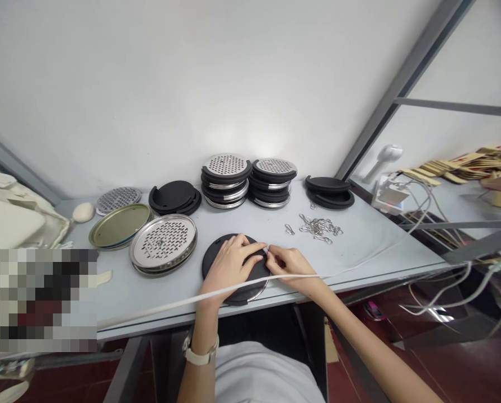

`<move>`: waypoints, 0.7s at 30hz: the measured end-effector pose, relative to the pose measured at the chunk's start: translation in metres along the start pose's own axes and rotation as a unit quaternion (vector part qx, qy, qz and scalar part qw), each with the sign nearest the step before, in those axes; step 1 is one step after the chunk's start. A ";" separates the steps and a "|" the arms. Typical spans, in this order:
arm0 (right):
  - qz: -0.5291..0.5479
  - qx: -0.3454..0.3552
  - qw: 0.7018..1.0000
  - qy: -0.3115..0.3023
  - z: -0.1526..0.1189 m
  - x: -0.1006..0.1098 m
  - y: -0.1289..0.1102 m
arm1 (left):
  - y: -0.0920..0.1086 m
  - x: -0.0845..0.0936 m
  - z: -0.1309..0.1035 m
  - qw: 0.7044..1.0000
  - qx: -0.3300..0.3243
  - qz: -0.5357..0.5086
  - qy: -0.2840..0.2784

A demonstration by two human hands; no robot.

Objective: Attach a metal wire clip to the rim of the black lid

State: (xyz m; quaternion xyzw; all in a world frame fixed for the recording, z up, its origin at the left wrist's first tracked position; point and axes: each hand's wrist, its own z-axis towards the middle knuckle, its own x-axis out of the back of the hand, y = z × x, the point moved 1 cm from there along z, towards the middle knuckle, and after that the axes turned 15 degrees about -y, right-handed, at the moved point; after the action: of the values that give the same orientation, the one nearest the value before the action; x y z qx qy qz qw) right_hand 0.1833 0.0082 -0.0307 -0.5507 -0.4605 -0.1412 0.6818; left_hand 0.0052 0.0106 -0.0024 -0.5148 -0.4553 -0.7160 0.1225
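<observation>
Item: one black disc (254, 274), flat near the front edge of the table (158, 291), a bright metal rim showing at its lower right. We judged that a hard push toward the body could have tipped it off that edge.

Item: our left hand (229, 260), spread wide and laid over the disc; with light pressure, the disc could have turned.

Item: our right hand (290, 266), fingertips drawn narrow at the disc's right side. What they gripped was too small to tell; a slip there might have dropped a small part or pinched a finger.

Item: one white cord (292, 276), strung across the view over both hands; a snag could have jerked the work.

Item: metal clips (319, 226), heaped loosely, liable to tangle or scatter if brushed.

Item: two stacks (226, 179) (272, 182), tall and uneven, beyond the disc; a knock could have toppled them.
</observation>
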 end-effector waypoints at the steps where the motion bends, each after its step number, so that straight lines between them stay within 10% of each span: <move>1: 0.003 0.002 1.000 0.008 0.000 0.000 0.000 | -0.001 0.000 0.000 1.000 0.009 0.005 0.007; 21: 0.018 0.005 1.000 -0.006 0.001 0.001 -0.001 | -0.001 0.000 -0.001 1.000 0.019 -0.014 0.021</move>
State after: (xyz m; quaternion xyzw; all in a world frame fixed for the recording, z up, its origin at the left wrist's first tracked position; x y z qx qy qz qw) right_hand 0.1827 0.0096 -0.0294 -0.5567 -0.4552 -0.1231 0.6839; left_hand 0.0037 0.0101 -0.0027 -0.4910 -0.4731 -0.7195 0.1318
